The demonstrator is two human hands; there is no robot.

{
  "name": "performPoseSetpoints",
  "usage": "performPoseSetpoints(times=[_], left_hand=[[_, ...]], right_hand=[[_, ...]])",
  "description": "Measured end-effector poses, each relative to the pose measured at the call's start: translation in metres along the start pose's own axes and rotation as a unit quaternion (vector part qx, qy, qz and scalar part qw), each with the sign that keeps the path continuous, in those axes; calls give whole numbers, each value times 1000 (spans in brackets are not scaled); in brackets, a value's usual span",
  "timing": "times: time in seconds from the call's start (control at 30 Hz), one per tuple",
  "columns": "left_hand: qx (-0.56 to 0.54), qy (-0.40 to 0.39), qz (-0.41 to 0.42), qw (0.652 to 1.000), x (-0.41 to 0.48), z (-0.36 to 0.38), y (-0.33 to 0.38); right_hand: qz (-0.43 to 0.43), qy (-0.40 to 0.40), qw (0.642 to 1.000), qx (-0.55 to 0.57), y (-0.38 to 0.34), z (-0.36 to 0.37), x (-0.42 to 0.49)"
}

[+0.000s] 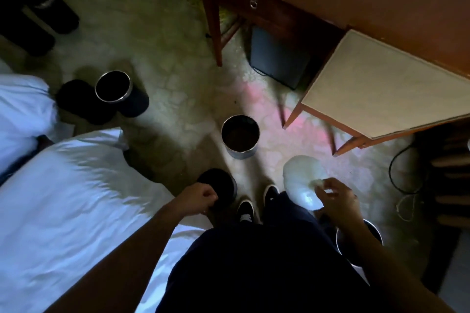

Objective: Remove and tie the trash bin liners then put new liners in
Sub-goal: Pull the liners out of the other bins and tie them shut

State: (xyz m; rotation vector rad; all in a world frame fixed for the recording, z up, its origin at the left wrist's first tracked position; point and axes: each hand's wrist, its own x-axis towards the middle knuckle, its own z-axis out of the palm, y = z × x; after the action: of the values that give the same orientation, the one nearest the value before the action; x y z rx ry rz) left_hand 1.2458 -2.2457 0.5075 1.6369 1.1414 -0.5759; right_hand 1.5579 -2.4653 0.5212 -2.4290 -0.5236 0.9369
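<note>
R hand fingers pinch white liner near right, above bin. L hand fingers curled; can't tell if holding anything. Risk: the light pinch slips & the liner drops to the floor.

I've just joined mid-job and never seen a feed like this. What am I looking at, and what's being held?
No machine: these are a person's two bare hands, filmed by one camera on their head, looking down. The right hand pinches a white liner in its fingers. The left hand is curled over a dark bin; whether it holds anything is unclear. A metal bin stands on the floor ahead, a bed lies left, a stool right.
</note>
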Motion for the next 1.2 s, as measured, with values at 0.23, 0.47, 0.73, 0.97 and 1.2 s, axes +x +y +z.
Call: performPoseSetpoints(times=[0.23,0.47,0.73,0.97,1.2], left_hand=[[-77,45,-18,996,50,-61,50],[-199,124,-116,965,79,-111,63],[-389,224,-243,860,54,-112,54],[-421,232,-271,834,63,-123,25],[-433,222,-254,836,104,-222,-42]], right_hand=[[-22,-47,999,6,-45,-17,84],[-132,-185,967,-112,-136,-2,209],[-306,-349,875,-135,-326,62,266],[-409,-390,806,-177,-459,135,280],[-394,-328,824,-240,-541,182,317]])
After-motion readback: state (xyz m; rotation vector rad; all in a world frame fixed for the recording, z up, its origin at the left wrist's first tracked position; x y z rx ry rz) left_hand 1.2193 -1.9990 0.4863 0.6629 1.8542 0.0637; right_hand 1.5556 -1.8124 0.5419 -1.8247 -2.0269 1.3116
